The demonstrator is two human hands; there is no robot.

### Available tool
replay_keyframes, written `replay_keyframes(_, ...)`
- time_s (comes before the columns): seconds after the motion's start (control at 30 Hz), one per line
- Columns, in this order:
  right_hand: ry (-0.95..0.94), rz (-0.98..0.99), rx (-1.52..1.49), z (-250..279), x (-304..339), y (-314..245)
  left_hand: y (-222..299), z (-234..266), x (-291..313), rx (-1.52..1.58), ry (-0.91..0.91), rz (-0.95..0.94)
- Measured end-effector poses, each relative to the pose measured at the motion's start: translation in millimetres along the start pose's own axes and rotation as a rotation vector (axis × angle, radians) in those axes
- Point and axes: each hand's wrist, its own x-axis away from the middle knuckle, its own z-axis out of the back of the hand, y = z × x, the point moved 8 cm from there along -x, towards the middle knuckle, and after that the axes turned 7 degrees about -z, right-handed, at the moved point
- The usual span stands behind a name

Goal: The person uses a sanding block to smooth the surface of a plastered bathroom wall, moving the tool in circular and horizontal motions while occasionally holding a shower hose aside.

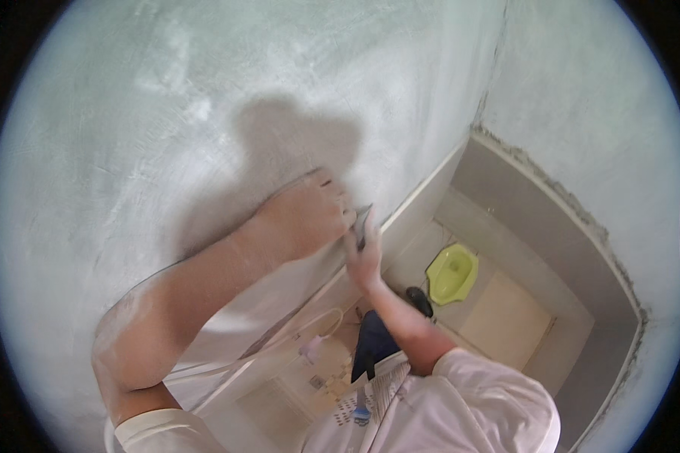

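Note:
My left hand [310,214] is against the grey-white plastered wall [166,98], its fingers bent and closed, with pale dust on the hand and forearm. What it grips, if anything, is hidden beneath it. Just to its right, my right hand [365,260] is raised with thumb and fingers around a small grey, dark-edged piece [363,220]. The kind of piece is not clear. The fingertips of both hands come close together there, and I cannot tell whether they touch.
Below, a yellow-green squat toilet [452,273] is set in the floor beside my dark shoe [419,300]. A tiled ledge with a rough plaster edge [551,181] runs along the right. A pale hose [332,321] hangs low, near a floor drain [317,383].

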Motion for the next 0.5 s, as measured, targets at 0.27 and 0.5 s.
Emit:
replay_keyframes(0.27, -0.02, 0.17, -0.016, -4.5, 28.4, -34.2, -5.8, 4.9, 3.6, 0.048, 0.031, 0.017)
replay_keyframes(0.5, 0.047, -0.012, 0.02, 23.8, -33.6, 33.5, -1.7, 6.5, 3.0, 0.011, 0.029, 0.003)
